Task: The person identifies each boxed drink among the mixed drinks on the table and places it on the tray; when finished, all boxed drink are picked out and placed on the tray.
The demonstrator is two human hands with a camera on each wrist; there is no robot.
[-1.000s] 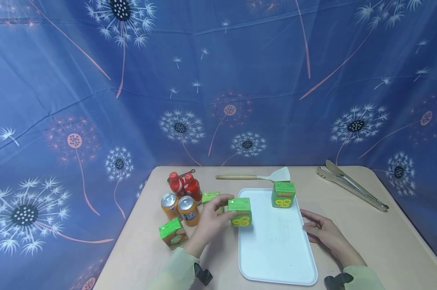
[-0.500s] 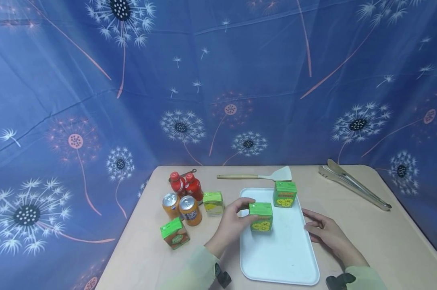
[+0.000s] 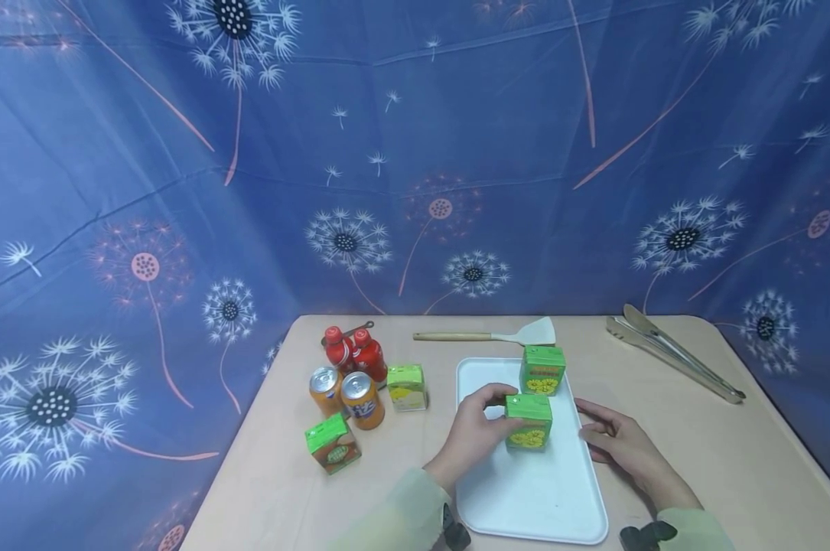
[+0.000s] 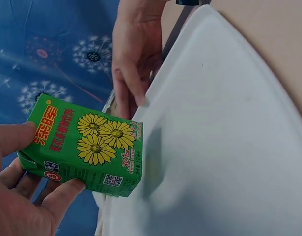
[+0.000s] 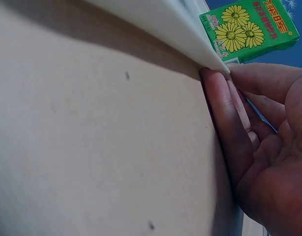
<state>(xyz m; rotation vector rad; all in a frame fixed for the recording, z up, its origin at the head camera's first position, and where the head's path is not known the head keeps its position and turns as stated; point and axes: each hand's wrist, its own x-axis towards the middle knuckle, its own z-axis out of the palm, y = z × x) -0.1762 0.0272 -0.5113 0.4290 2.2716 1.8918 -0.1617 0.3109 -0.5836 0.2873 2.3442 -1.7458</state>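
My left hand (image 3: 475, 428) grips a green drink carton (image 4: 94, 147) with yellow flowers, thumb on one side and fingers on the other. It hangs upright close over the white tray (image 3: 525, 490), casting a shadow there in the left wrist view. A matching carton (image 3: 542, 369) stands at the tray's far right corner, just behind the held one. On the tray's right side, my right hand (image 3: 617, 444) pinches the rim; the right wrist view has the fingertips (image 5: 217, 81) right at that edge.
Left of the tray stand a yellow-green carton (image 3: 406, 387), two orange cans (image 3: 362, 399), two red bottles (image 3: 368, 353) and a green-brown carton (image 3: 333, 444). A spatula (image 3: 483, 336) lies behind the tray. Metal tongs (image 3: 672, 356) lie at the back right.
My left hand has carried the flowered carton rightward, from the tray's left edge to over its middle, uncovering the yellow-green carton. The right hand stays at the rim.
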